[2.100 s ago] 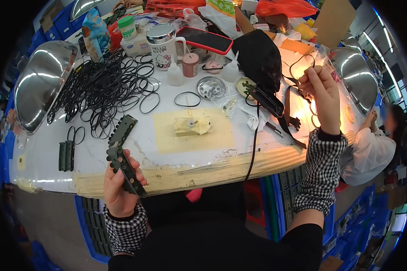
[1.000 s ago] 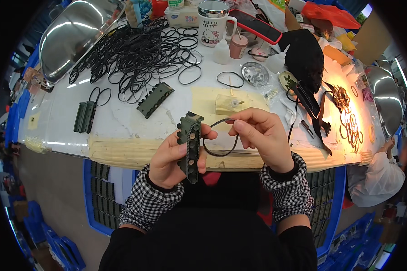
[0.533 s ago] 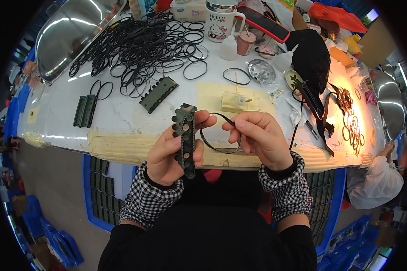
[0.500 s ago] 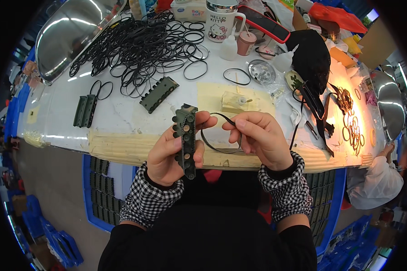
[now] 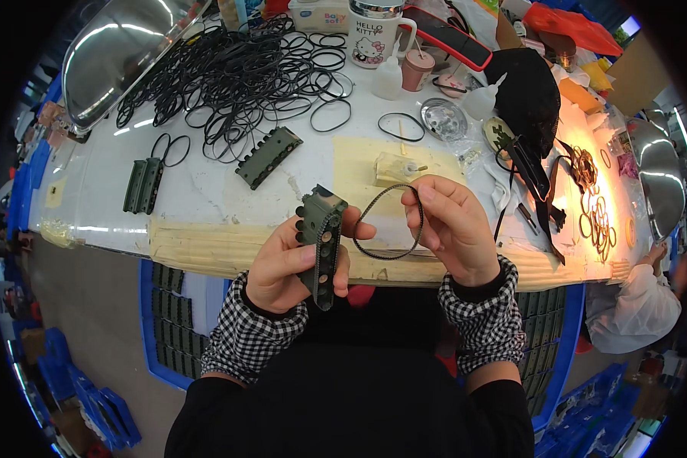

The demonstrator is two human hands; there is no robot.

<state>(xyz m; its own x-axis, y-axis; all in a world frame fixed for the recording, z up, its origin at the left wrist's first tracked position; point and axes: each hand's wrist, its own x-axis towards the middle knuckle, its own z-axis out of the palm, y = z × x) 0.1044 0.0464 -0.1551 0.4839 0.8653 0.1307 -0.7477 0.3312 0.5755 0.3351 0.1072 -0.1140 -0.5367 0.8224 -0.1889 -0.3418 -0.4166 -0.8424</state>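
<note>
Head view: hands (image 5: pixel 294 263) grip track part (image 5: pixel 320 244), belt (image 5: pixel 385 221).

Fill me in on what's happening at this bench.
A person holds a dark green toothed plastic part upright in the left hand and a black rubber band in the right hand, one end of the band at the part. More green parts and a heap of black bands lie on the white table.

Assembly workshop, rubber bands (image 5: pixel 237 69) heaped, parts bins (image 5: pixel 91 404)
</note>
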